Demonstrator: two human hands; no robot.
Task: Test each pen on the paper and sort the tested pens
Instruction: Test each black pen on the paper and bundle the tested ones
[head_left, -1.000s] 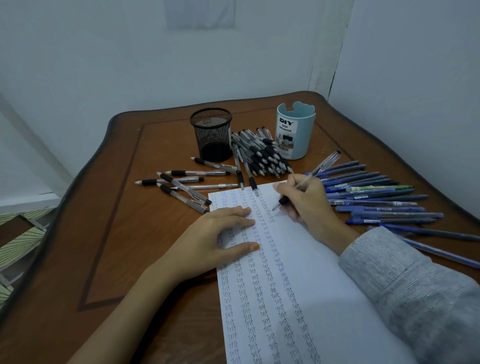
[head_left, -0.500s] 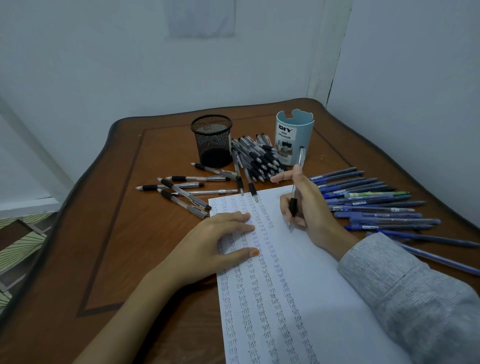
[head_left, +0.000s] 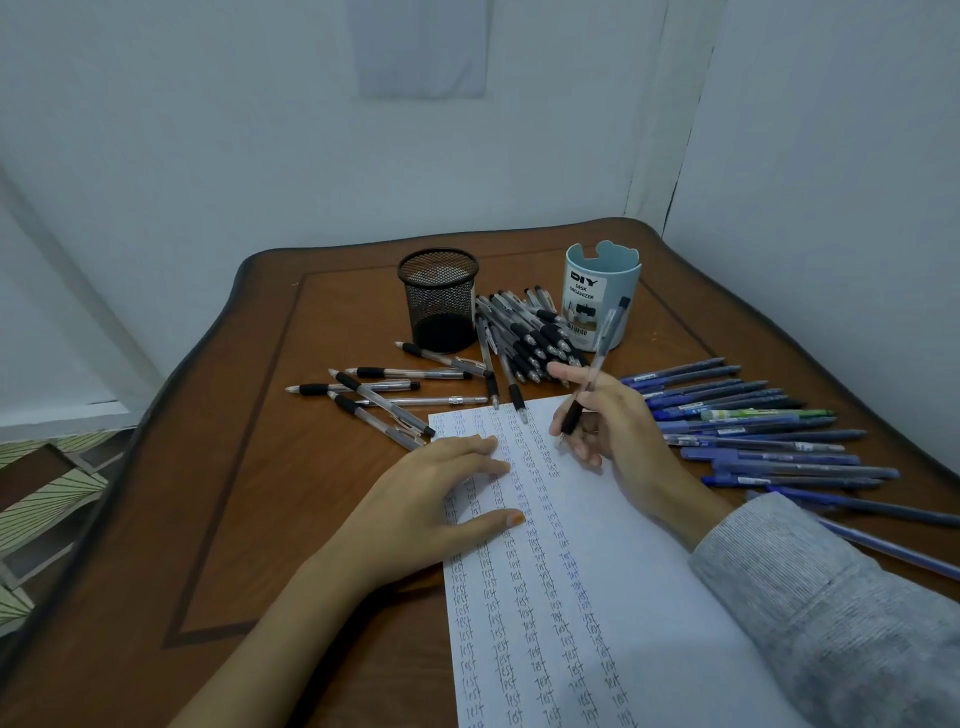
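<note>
Several columns of the handwritten word "test" run down the paper (head_left: 597, 571), whose near end is cut off by the bottom of the view. My grey sleeve (head_left: 831, 623) covers its right near corner. My left hand (head_left: 436, 499) lies flat on the sheet's left edge, fingers straight and thumb spread, pressing it to the table (head_left: 234, 467) and holding nothing.

Further up the sheet, my right hand (head_left: 618, 431) pinches the pen (head_left: 592, 374) at its black grip, with the index finger stretched out straight. The pen stands steeply, long axis tilted: the tip points down at the paper near the top of the last column, and the clear barrel leans away and to the right, its dark cap end crossing in front of the organizer cup (head_left: 597, 291). My fingers crowd the tip, so I cannot tell whether it touches the sheet.

Right of that hand the blue pens (head_left: 753, 431) lie side by side, mostly running left to right; the nearest ones are cut off at the frame edge. Left of the sheet's far corner are the loose black-grip pens (head_left: 384, 400), and two more overlap its top edge. Beyond them a heap of black-grip pens (head_left: 524, 332) sits between the black mesh cup (head_left: 439, 299) and the organizer cup, too tangled to count.
</note>
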